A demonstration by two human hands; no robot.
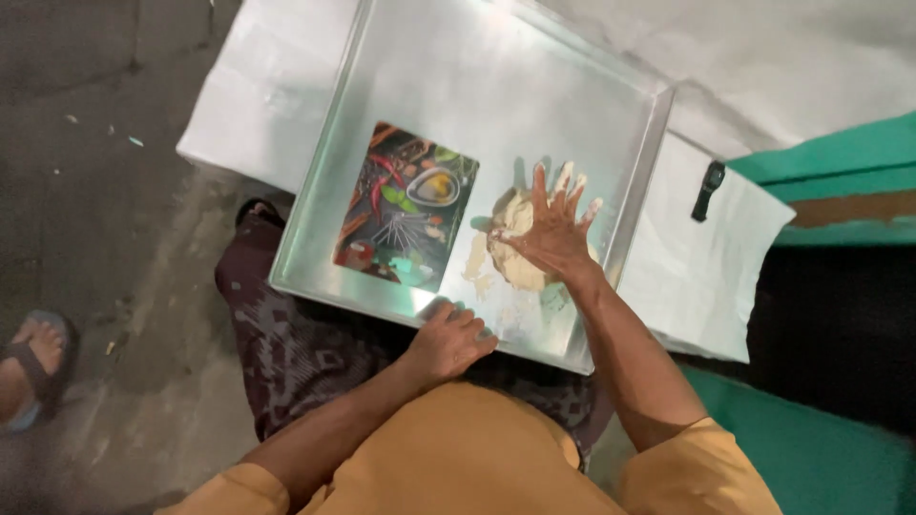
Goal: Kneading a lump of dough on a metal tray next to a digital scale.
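While your right hand (pixel 553 229) presses flat, fingers spread, on the pale soft lump of dough (pixel 515 250) in the square shiny metal tray (pixel 611 105), your left hand (pixel 448 339) curls over the tray's near rim. The dough looks sticky and yielding; scoop from underneath. Your palm hides its middle.

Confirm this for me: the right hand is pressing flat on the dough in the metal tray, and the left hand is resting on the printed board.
Not quite. The head view shows the left hand gripping the near rim of the metal tray, not resting on the printed board, which lies untouched further in. The rest holds: the right hand presses flat, fingers spread, on the dough in the tray.
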